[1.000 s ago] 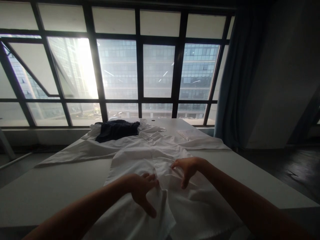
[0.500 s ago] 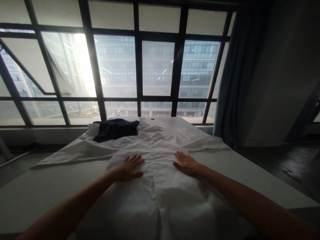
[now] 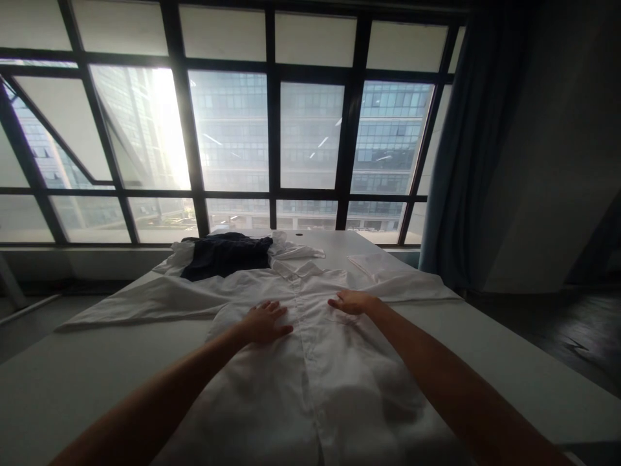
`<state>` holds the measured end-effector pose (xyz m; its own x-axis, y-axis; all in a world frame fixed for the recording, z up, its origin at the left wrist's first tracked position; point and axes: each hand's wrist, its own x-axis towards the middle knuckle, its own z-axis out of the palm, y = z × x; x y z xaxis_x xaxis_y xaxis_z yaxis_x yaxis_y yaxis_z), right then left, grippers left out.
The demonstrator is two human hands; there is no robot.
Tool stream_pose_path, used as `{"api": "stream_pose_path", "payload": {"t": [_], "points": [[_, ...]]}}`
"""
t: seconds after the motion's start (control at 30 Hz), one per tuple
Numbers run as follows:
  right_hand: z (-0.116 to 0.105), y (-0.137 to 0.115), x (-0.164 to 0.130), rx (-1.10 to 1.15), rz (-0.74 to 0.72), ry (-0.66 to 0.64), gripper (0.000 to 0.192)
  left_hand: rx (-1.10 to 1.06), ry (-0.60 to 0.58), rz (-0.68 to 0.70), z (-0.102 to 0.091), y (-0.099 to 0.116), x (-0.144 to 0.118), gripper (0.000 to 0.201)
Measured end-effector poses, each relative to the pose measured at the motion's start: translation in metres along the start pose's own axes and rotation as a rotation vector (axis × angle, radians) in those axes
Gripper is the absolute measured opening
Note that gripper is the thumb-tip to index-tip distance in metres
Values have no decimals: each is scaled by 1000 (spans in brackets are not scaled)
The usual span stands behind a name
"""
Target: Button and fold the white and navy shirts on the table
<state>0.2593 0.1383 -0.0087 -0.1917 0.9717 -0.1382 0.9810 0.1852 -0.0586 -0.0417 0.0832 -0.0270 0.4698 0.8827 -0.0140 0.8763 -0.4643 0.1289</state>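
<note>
**Both palms flat on the shirt**

White button-up shirt [image 3: 310,362] is lying face up, spread out on the white table [image 3: 72,382]. Left hand [image 3: 264,321] and right hand [image 3: 352,301] are pressing down on either side of the placket, fingers spread, gripping nothing. Dark garment [image 3: 226,254] is sitting just beyond the collar.

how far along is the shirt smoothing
Done: the white shirt lies face up on the table, front closed, sleeves spread out. In hand: the left hand and right hand press flat on its chest. Left: no fold is made yet; the dark garment lies beyond the collar.
</note>
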Motion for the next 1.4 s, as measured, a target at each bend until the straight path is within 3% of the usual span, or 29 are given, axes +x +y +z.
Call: {"api": "stream_pose_path", "payload": {"t": [0.1,0.17,0.27,0.4,0.5,0.67,0.8,0.87,0.97,1.1,1.27,1.4], "points": [[-18,-21,21,-12,-39,56,71,22,148,-19,-14,-23,27,63],[-18,-38,38,6,-48,139,68,76,215,-95,-16,-46,47,59],[-3,-50,68,47,7,61,78,78,127,-192,-9,-79,68,65],[7,-37,106,99,40,-17,92,19,51,-227,-1,-104,84,74],[-5,-28,129,120,18,3,83,25,27,-229,-5,-107,93,78],[-15,-34,160,50,18,207,68,43,44,-232,-7,-100,95,81],[-2,-33,177,46,-13,128,70,45,19,-200,-3,-98,88,81],[-1,-27,185,74,25,175,66,43,15,-179,-1,-98,85,81],[-10,-14,197,80,111,250,55,43,28,-171,0,-100,84,80],[-27,-4,215,177,110,219,37,43,51,-185,1,-99,84,81],[-29,5,231,327,-7,232,37,46,82,-182,2,-98,84,80],[-21,1,233,273,62,250,45,35,90,-184,4,-99,84,78]]}}
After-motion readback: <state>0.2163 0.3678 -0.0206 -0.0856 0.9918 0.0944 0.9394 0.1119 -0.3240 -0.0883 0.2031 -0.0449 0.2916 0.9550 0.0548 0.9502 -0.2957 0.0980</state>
